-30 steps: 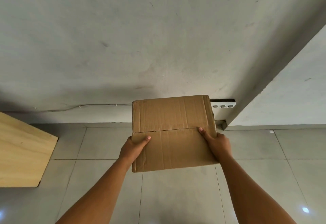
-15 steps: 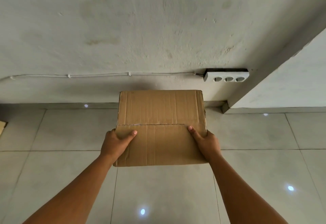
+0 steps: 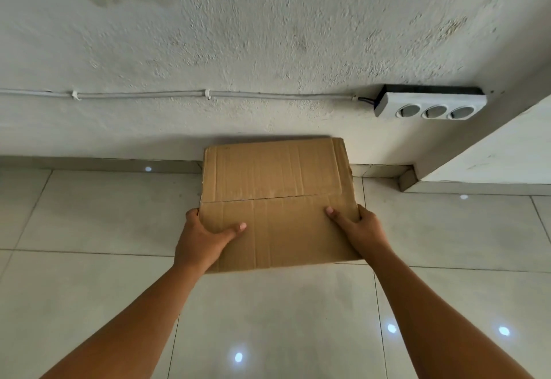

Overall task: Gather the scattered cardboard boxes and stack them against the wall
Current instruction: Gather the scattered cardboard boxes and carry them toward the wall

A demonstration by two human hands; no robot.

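A closed brown cardboard box (image 3: 277, 196) is held low over the tiled floor, its far edge right at the base of the rough white wall (image 3: 238, 35). My left hand (image 3: 202, 241) grips its near left corner, thumb on top. My right hand (image 3: 360, 229) grips the near right corner the same way. The top flaps meet in a seam across the middle. I cannot tell whether the box touches the floor. No other boxes are in view.
A white three-socket power strip (image 3: 429, 104) is fixed to the wall right of the box, fed by a clipped cable (image 3: 205, 94) running left. A second wall (image 3: 492, 152) juts out at the right, forming a corner. Glossy tiles (image 3: 268, 319) lie below.
The box has moved down and forward to the wall's base with both hands still on it. My view has come closer and lower; the wooden board at the left has left the frame.
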